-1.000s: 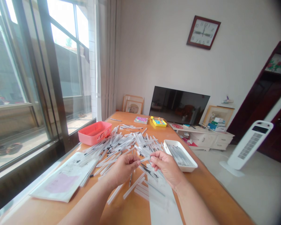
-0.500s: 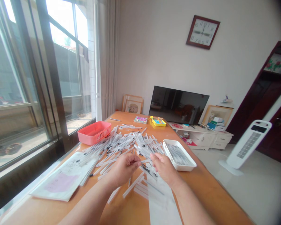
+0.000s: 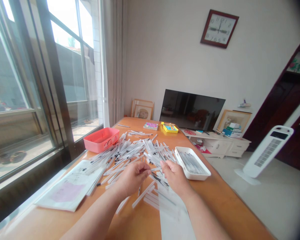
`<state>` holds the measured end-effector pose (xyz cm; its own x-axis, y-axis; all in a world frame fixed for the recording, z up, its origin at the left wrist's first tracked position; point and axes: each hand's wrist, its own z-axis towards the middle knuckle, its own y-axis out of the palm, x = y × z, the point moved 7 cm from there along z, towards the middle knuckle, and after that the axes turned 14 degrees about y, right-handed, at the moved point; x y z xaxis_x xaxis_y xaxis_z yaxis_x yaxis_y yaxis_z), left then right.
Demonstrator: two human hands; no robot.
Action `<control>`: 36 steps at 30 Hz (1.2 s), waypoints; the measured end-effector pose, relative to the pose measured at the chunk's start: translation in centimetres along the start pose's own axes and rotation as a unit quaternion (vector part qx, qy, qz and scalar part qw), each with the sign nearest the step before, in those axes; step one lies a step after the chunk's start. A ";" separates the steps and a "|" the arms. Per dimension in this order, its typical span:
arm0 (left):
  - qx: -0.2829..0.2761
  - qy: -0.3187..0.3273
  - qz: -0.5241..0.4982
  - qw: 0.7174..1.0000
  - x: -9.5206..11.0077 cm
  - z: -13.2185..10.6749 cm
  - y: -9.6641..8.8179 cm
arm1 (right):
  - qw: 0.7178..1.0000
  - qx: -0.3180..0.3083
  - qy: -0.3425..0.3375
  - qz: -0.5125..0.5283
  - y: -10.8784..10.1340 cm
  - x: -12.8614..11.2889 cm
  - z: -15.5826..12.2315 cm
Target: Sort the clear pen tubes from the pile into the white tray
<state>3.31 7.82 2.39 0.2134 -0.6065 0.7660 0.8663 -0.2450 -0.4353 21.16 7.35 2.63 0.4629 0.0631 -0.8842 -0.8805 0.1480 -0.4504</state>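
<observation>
Both hands meet over a heap of clear pen barrels and refills [image 3: 130,151] on a wooden table [image 3: 222,203]. My left hand [image 3: 132,176] is curled, its fingertips pinching one end of a clear pen barrel [image 3: 155,169]. My right hand [image 3: 173,176] is closed on the barrel's other end. More loose barrels [image 3: 146,196] lie just under my hands. A white tray [image 3: 193,163] with thin refills sits to the right of my right hand.
A pink plastic box [image 3: 101,140] stands at the table's left edge by the window. Papers [image 3: 71,186] lie front left. Small colourful boxes [image 3: 168,128] sit at the far end. Beyond are a television [image 3: 191,110] and a white tower fan [image 3: 267,153].
The hands stay together on the barrel with only small finger shifts. The camera has tilted slightly, so the scene sits a little differently.
</observation>
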 end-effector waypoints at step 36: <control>0.031 0.006 0.050 0.998 0.4 0.0 -0.1 | 0.994 -0.033 0.056 0.092 0.2 1.1 0.4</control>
<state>3.30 7.64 2.80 0.2955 -0.6342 0.7145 0.8669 -0.1363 -0.4795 21.52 7.86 1.63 0.2833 -0.0274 -0.9586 -0.9554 0.0784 -0.2846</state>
